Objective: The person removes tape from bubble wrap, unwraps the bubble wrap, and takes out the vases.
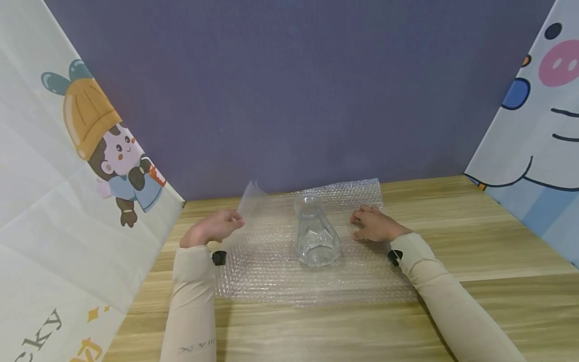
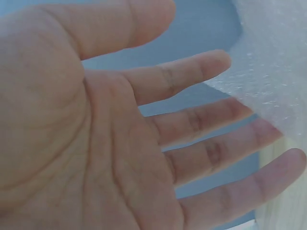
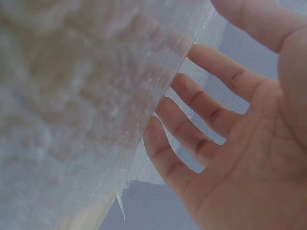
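Observation:
A clear glass vase [image 1: 318,241], narrow at the neck and wider toward its base, is on a sheet of bubble wrap [image 1: 267,266]. My left hand [image 1: 217,226] is at the raised left side of the sheet. Its fingers are extended in the left wrist view, some fingertips behind the wrap [image 2: 273,72]. Right of the vase is my right hand [image 1: 374,224], apart from the glass. The right wrist view has its fingers loosely bent, with fingertips at the edge of the wrap [image 3: 72,120]. Neither hand pinches the sheet.
The wrap covers part of a wood-grain table [image 1: 452,236]. A dark blue-grey panel [image 1: 298,100] rises behind it. Cartoon-printed white sheets stand on the left [image 1: 45,201] and right [image 1: 543,141].

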A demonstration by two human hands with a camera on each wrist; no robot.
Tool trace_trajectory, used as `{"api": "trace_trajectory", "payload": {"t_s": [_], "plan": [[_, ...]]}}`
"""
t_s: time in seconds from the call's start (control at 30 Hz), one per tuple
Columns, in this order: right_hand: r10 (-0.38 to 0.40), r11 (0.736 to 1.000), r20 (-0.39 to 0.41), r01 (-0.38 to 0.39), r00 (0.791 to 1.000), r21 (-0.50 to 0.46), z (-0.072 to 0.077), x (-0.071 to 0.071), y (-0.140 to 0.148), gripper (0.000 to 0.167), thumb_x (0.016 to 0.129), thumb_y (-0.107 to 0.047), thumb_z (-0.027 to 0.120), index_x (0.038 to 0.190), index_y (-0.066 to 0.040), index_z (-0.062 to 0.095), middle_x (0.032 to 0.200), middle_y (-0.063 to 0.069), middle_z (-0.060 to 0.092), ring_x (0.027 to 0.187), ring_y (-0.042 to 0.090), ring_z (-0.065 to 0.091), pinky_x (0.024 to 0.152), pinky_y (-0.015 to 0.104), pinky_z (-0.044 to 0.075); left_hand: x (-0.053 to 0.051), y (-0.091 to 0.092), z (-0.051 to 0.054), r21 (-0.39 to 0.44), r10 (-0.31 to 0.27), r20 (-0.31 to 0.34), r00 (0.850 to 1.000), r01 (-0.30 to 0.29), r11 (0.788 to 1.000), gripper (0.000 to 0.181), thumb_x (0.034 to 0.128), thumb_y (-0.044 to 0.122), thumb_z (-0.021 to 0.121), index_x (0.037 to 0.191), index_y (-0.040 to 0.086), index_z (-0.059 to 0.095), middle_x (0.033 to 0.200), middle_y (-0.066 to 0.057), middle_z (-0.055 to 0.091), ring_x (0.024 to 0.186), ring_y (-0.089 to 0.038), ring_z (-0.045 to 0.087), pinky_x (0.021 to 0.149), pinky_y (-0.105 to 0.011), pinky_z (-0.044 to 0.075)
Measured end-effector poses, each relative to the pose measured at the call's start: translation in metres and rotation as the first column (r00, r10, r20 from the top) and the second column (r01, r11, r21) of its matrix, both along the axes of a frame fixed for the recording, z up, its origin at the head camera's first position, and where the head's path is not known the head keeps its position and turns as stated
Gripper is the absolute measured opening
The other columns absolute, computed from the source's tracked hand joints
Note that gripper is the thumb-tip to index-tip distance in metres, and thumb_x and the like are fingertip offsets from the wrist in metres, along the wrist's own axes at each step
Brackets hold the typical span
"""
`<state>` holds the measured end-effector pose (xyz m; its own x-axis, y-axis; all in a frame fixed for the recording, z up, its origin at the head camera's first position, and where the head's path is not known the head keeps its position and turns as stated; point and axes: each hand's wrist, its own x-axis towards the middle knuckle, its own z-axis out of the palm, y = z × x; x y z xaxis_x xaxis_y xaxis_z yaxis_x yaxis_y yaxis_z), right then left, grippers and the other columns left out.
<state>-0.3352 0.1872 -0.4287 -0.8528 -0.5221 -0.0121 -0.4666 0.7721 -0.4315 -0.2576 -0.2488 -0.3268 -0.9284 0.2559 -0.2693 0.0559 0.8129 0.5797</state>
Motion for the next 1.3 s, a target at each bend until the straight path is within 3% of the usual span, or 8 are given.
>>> {"api": "trace_trajectory", "payload": {"t_s": [0.2, 0.37, 0.47, 0.6, 0.83, 1.07, 1.17, 1.3], "plan": [[0.001, 1.0, -0.005, -0.001, 1.0, 0.003, -0.001, 0.0, 0.001, 0.037, 0.093, -0.028, 0.076, 0.123, -0.009, 0.064, 0.127, 0.014, 0.056, 0.127, 0.045, 0.044, 0.113, 0.066, 0.035, -0.005, -0.006, -0.01, -0.047, 0.012, -0.041, 0.999, -0.014, 0.999, 0.044, 0.1076, 0.025, 0.048, 0.138, -0.006, 0.054, 0.143, -0.031, 0.054, 0.119, -0.042, 0.061, 0.082, -0.045, 0.059], [0.003, 1.0, -0.008, -0.003, 1.0, 0.007, -0.001, 0.0, 0.001, 0.037, 0.093, -0.028, 0.076, 0.122, -0.009, 0.065, 0.128, 0.015, 0.056, 0.126, 0.044, 0.044, 0.111, 0.064, 0.038, -0.009, -0.01, -0.018, -0.064, 0.037, -0.041, 0.998, -0.039, 0.997, 0.048, 0.1068, 0.027, 0.049, 0.14, -0.007, 0.053, 0.142, -0.029, 0.056, 0.118, -0.037, 0.062, 0.081, -0.042, 0.058], [0.004, 1.0, -0.009, -0.004, 1.0, 0.006, 0.0, 0.0, 0.001, 0.037, 0.092, -0.027, 0.076, 0.122, -0.009, 0.065, 0.127, 0.015, 0.056, 0.125, 0.043, 0.045, 0.108, 0.063, 0.04, -0.012, -0.011, -0.022, -0.071, 0.046, -0.035, 0.998, -0.048, 0.996, 0.051, 0.1065, 0.028, 0.05, 0.142, -0.008, 0.051, 0.138, -0.028, 0.059, 0.095, -0.028, 0.064, 0.073, -0.035, 0.055], [0.006, 1.0, -0.017, -0.006, 1.0, 0.0, 0.0, 0.0, 0.0, 0.037, 0.092, -0.026, 0.077, 0.121, -0.008, 0.065, 0.126, 0.015, 0.056, 0.122, 0.041, 0.045, 0.107, 0.062, 0.041, -0.013, -0.014, -0.027, -0.096, 0.053, -0.039, 0.998, -0.057, 0.994, 0.052, 0.1058, 0.029, 0.05, 0.141, -0.009, 0.051, 0.136, -0.027, 0.059, 0.085, -0.022, 0.058, 0.069, -0.033, 0.051], [0.017, 1.0, -0.05, -0.018, 0.999, -0.015, 0.0, 0.001, -0.001, 0.036, 0.089, -0.024, 0.079, 0.118, -0.006, 0.066, 0.121, 0.014, 0.057, 0.117, 0.039, 0.047, 0.109, 0.062, 0.04, -0.013, -0.015, -0.034, -0.071, 0.094, 0.014, 0.995, -0.093, 0.993, 0.055, 0.105, 0.028, 0.053, 0.144, -0.01, 0.045, 0.149, -0.031, 0.048, 0.122, -0.04, 0.058, 0.086, -0.043, 0.057], [0.017, 1.0, -0.044, -0.017, 0.999, -0.015, 0.002, 0.003, 0.0, 0.037, 0.09, -0.024, 0.078, 0.119, -0.006, 0.066, 0.122, 0.015, 0.057, 0.116, 0.038, 0.047, 0.108, 0.061, 0.041, -0.014, -0.013, -0.041, -0.077, 0.133, 0.039, 0.99, -0.13, 0.989, 0.065, 0.0988, 0.029, 0.063, 0.144, -0.013, 0.043, 0.149, -0.032, 0.048, 0.089, -0.024, 0.057, 0.081, -0.039, 0.055], [0.019, 1.0, -0.044, -0.02, 0.999, -0.018, 0.003, 0.004, -0.001, 0.037, 0.089, -0.023, 0.079, 0.119, -0.005, 0.066, 0.122, 0.015, 0.057, 0.115, 0.038, 0.046, 0.107, 0.061, 0.041, -0.015, -0.012, -0.045, -0.102, 0.146, 0.045, 0.988, -0.14, 0.985, 0.066, 0.0958, 0.029, 0.067, 0.143, -0.01, 0.045, 0.151, -0.033, 0.044, 0.106, -0.032, 0.059, 0.093, -0.046, 0.054], [0.013, 1.0, -0.036, -0.014, 0.999, -0.021, 0.003, 0.005, -0.001, 0.037, 0.089, -0.023, 0.078, 0.119, -0.005, 0.065, 0.122, 0.015, 0.057, 0.115, 0.037, 0.046, 0.106, 0.059, 0.042, -0.017, -0.011, -0.05, -0.163, 0.15, 0.044, 0.988, -0.142, 0.976, 0.06, 0.0939, 0.031, 0.069, 0.139, -0.005, 0.052, 0.155, -0.036, 0.034, 0.132, -0.046, 0.047, 0.104, -0.056, 0.048]]}}
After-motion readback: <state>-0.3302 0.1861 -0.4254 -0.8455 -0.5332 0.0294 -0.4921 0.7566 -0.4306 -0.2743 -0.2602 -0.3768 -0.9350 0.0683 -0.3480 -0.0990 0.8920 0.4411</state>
